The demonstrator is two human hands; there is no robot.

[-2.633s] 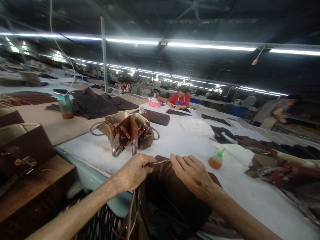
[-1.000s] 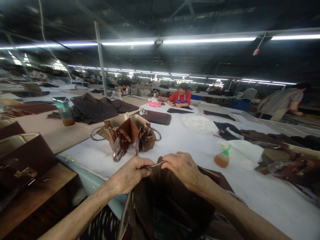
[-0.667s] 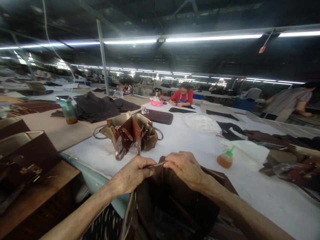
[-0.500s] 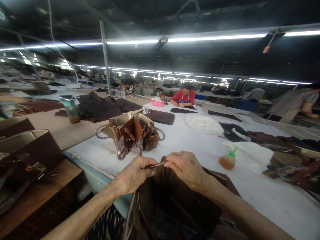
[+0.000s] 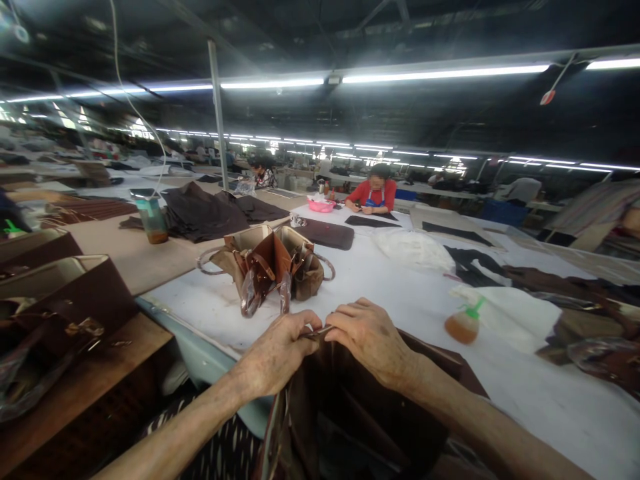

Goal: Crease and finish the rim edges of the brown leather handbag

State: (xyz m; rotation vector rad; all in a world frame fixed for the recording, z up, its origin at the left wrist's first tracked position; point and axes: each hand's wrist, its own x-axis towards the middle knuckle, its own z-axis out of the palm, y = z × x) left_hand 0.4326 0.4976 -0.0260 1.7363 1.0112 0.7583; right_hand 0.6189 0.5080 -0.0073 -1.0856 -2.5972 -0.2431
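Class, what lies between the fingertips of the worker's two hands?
In the head view, a short stretch of the brown bag's rim, held by the left hand and the right hand.

Held bag [image 5: 380,413] at near edge of table [image 5: 395,287], left hand [image 5: 280,353] and right hand [image 5: 373,340] on its rim, second bag [image 5: 277,253] beyond hands on table, squeeze bottle [image 5: 463,327] at right, third bag [image 5: 115,290] on box [image 5: 137,347] at left, jar [image 5: 153,220] beside fabric pile [image 5: 203,213] at left rear
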